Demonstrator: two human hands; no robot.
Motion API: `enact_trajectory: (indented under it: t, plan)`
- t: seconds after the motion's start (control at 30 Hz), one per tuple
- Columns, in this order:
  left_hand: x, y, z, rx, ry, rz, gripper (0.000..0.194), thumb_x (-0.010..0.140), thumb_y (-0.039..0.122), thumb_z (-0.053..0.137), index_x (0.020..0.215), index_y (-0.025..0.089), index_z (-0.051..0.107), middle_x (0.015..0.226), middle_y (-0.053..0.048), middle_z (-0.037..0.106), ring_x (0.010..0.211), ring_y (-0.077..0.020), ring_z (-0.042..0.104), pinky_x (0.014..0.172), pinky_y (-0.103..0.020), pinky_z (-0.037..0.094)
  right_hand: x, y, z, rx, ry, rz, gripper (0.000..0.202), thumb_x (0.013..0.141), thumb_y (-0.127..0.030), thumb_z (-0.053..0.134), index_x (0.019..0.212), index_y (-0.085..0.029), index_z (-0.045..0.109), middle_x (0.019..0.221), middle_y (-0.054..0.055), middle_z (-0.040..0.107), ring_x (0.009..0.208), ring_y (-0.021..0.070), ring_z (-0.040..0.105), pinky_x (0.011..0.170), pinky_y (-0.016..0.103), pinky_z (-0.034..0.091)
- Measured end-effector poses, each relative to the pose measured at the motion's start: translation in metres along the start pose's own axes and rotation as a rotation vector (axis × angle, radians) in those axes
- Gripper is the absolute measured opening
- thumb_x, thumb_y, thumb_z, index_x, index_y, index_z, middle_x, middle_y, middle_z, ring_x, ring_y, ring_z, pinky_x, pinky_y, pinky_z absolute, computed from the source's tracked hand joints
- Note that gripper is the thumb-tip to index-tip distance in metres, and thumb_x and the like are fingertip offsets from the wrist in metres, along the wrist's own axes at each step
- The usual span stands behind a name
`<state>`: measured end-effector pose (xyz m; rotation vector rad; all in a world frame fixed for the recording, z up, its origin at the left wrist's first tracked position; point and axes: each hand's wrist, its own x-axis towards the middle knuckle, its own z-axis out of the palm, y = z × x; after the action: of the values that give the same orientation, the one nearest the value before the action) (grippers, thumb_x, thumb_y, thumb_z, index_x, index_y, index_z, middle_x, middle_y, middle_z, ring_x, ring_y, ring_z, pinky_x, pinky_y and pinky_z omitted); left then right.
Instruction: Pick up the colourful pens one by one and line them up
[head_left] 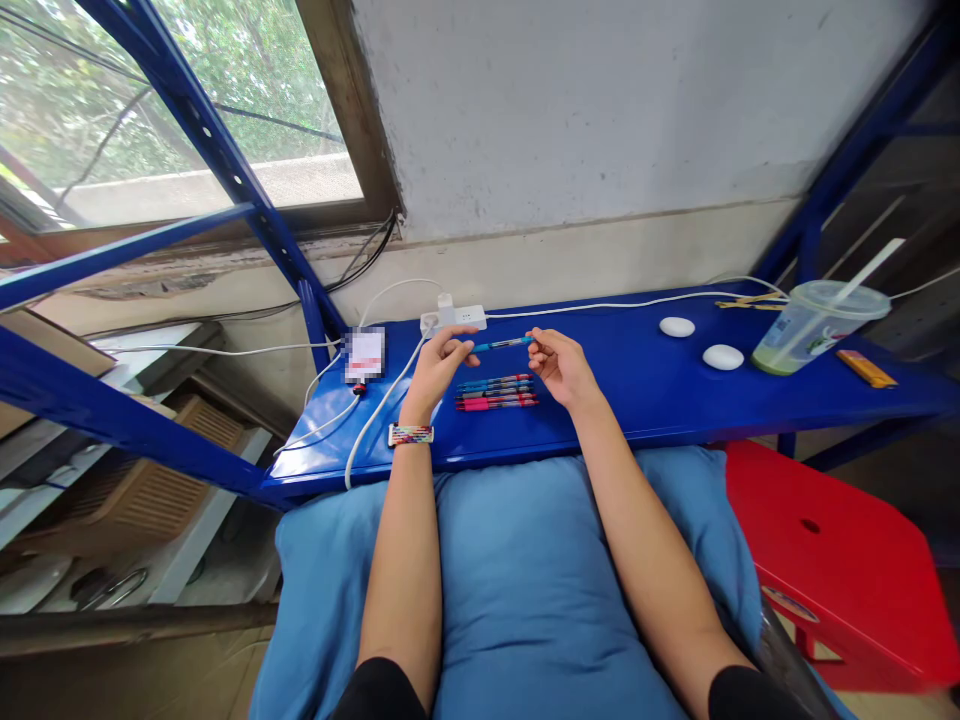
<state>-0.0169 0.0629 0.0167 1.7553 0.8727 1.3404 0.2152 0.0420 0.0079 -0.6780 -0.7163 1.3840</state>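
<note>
A blue pen [501, 344] with a clear section in its barrel is stretched level between my two hands, above the blue shelf top. My left hand [442, 362], with a colourful woven band on the wrist, pinches its left end. At the other end, the fingertips of my right hand [559, 362] are closed on the pen. Just below it, several pens [496, 392] lie side by side in a row on the surface, blue ones at the back and red or pink ones toward me.
Behind my left hand sits a white power strip [469, 318] with cables. A blurred-out device [365, 354] lies further left. To the right are two white oval objects [677, 327], a plastic cup [814, 325] with a straw, and an orange packet [866, 368]. A red stool [840, 540] stands lower right.
</note>
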Motion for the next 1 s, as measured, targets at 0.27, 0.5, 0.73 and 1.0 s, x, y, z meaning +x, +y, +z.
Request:
enact_trajectory:
  t: [0.27,0.5,0.73,1.0]
  plan:
    - [0.002,-0.004,0.001,-0.003,0.048,-0.001,0.046,0.094,0.040,0.080,0.136,0.021,0.074,0.080,-0.003,0.077,0.077,-0.0203,0.075,0.081,-0.036,0.063,0.000,0.001,-0.001,-0.008,-0.019,-0.008,0.020,0.083,-0.026,0.093,0.085,-0.019,0.075,0.069,-0.002,0.070,0.053,0.0060,0.059,0.051,0.015,0.056]
    - [0.000,0.001,0.001,0.043,0.084,0.033,0.036,0.085,0.031,0.087,0.120,0.022,0.080,0.092,-0.005,0.081,0.088,-0.0199,0.075,0.085,-0.033,0.060,0.000,0.001,0.000,0.005,-0.005,0.000,0.017,0.083,-0.023,0.092,0.087,-0.019,0.076,0.070,-0.002,0.071,0.054,0.0065,0.060,0.053,0.016,0.056]
    - [0.003,-0.003,-0.001,0.006,0.165,0.066,0.029,0.081,0.032,0.091,0.106,0.021,0.081,0.107,-0.009,0.081,0.101,-0.0220,0.077,0.094,-0.037,0.062,-0.003,-0.009,0.001,0.249,-0.145,0.261,0.021,0.100,-0.026,0.064,0.111,-0.014,0.077,0.089,0.008,0.081,0.065,0.0112,0.070,0.054,0.016,0.058]
    - [0.003,-0.004,-0.002,-0.049,0.192,0.052,0.028,0.079,0.034,0.093,0.100,0.020,0.079,0.105,-0.009,0.081,0.100,-0.0224,0.077,0.095,-0.039,0.063,-0.007,-0.014,0.009,0.321,-0.184,0.289,0.016,0.097,-0.012,0.066,0.108,-0.019,0.075,0.089,0.003,0.079,0.072,0.0089,0.071,0.054,0.010,0.055]
